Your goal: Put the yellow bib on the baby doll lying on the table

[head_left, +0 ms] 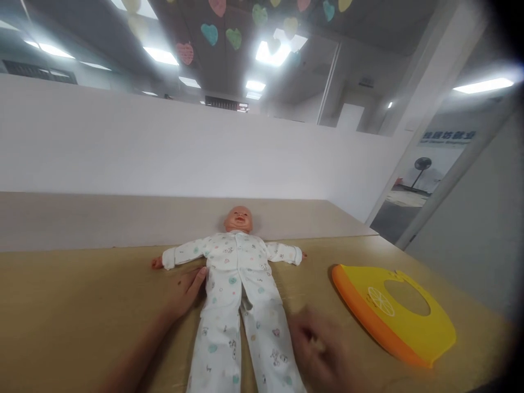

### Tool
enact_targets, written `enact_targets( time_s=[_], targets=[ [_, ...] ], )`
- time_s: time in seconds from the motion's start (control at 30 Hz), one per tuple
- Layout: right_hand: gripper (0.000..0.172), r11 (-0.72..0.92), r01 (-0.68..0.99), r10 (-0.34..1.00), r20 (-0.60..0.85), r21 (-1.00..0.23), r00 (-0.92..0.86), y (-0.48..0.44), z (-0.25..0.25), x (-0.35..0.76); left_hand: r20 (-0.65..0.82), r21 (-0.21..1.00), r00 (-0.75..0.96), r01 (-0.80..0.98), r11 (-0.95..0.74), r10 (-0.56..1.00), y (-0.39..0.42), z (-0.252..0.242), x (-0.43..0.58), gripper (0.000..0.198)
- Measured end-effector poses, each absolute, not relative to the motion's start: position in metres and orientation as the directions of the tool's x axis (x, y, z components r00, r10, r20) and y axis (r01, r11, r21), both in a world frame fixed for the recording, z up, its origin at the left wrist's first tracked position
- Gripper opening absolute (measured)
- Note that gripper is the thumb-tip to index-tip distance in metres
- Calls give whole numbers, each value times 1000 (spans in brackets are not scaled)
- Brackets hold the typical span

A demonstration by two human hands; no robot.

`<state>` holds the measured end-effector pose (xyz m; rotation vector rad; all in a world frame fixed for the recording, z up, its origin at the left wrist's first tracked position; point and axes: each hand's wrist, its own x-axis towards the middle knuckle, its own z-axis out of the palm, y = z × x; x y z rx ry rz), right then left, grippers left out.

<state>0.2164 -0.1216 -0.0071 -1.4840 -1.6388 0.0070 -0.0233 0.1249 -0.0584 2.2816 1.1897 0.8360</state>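
Note:
A baby doll [239,262] lies on its back with both arms spread, wearing a white printed top and trousers. Beside its waist, on the left, rests my left hand [188,292], thumb stretched out against the side of the clothing; the fingertips are partly hidden, and no grasp shows. My right hand [317,346] is close to the doll's leg on the right. Motion smears it, so its fingers look curled but I cannot make out whether anything is in them. Further right lies a yellow silicone bib [426,322] with an orange catch pocket.
The doll lies on a wooden table [82,316], its head on a paler strip [102,218] at the back. A white partition [164,147] rises behind, with glass above it bearing heart stickers. To the right, a doorway shows a standing fan [423,164].

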Motion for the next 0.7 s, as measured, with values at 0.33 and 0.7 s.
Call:
enact_targets(
  time_s=[0.33, 0.7],
  targets=[
    [55, -134, 663, 819, 294, -736, 493, 14, -49, 368, 353, 558, 508, 559, -612, 786, 124, -52, -22, 38],
    [56, -265, 752, 828, 258, -603, 498, 12, -69, 343, 387, 456, 573, 562, -690, 722, 113, -58, -29, 32]
  ],
)
